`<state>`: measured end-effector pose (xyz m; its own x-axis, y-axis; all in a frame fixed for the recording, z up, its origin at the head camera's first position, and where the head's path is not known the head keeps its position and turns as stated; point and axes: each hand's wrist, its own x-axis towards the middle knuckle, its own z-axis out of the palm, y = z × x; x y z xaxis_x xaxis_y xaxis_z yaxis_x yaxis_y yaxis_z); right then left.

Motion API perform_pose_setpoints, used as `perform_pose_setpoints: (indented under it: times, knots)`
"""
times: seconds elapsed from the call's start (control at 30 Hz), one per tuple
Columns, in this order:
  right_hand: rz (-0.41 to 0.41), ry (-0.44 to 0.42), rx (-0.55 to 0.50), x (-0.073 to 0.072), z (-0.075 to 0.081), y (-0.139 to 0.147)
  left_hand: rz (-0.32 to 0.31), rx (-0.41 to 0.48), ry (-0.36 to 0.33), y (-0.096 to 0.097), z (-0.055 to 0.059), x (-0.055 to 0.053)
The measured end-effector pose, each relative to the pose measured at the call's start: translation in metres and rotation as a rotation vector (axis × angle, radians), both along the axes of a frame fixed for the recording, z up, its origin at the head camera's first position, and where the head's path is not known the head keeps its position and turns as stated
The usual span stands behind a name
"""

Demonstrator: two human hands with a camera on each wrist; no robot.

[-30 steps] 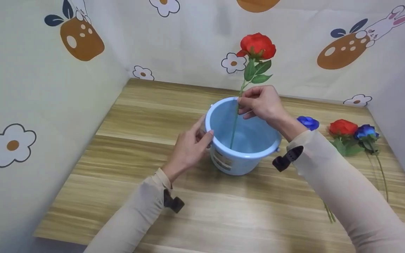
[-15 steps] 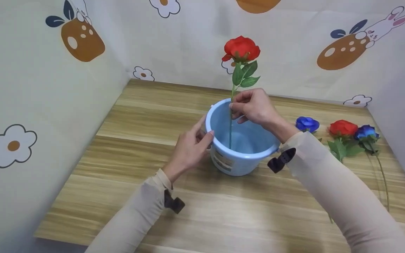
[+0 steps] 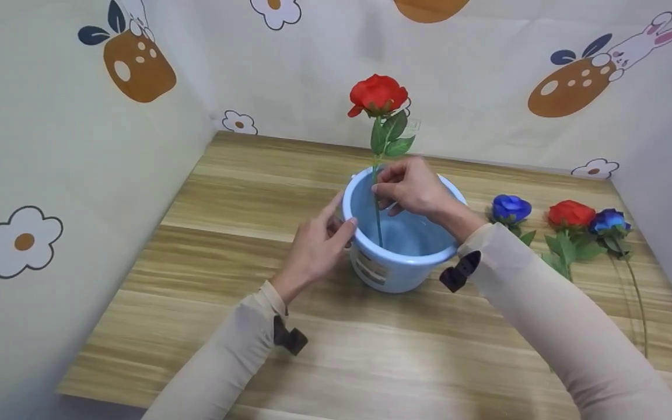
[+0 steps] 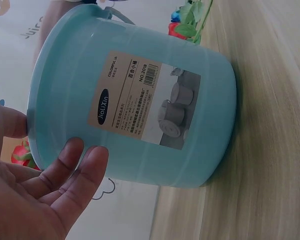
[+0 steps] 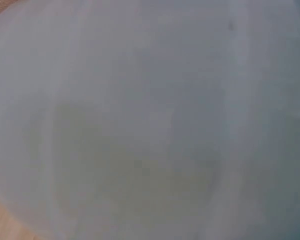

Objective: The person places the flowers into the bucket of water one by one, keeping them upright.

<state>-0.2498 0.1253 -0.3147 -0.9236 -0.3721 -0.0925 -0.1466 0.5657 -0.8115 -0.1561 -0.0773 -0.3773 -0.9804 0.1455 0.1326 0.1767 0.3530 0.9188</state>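
Observation:
A light blue plastic bucket [image 3: 397, 274] stands upright on the wooden table. My left hand [image 3: 315, 245] holds its left side, thumb over the rim and fingers on the outer wall. The left wrist view shows those fingertips [image 4: 92, 162] below the bucket's printed label [image 4: 145, 100]. My right hand [image 3: 415, 184] pinches the green stem of a red artificial rose [image 3: 378, 94] over the bucket's opening. The stem's lower end reaches down inside the bucket; the bloom and leaves rise above the hand. In the right wrist view a blurred pale surface [image 5: 140, 125] fills nearly everything.
To the right lie a blue rose [image 3: 511, 208], another red rose [image 3: 571, 214] and a blue-and-dark rose [image 3: 609, 221], their stems partly behind the right sleeve [image 3: 546, 291]. A printed cloth wall [image 3: 312, 76] borders the table [image 3: 207, 274] at the back.
My right hand has moved left and slightly down with the red rose, so the stem stands nearer the bucket's left side. The left hand and bucket have stayed in place.

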Motion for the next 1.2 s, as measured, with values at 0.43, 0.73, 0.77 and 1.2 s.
perform_pose_setpoints:
  times: [0.43, 0.73, 0.77, 1.2]
  knots:
    - [0.007, -0.003, 0.003, 0.001, -0.002, -0.005, -0.018, 0.017, -0.01, 0.0, 0.0, 0.0]
    - [0.032, -0.014, 0.029, 0.003, 0.001, -0.011, -0.012, 0.029, -0.011, 0.0, -0.002, -0.001]
    - [0.034, -0.02, 0.035, 0.003, 0.001, -0.012, -0.01, 0.029, -0.005, 0.0, -0.002, -0.001]
    - [0.029, -0.06, 0.101, 0.0, 0.002, -0.018, -0.004, 0.022, 0.019, 0.0, -0.001, -0.002]
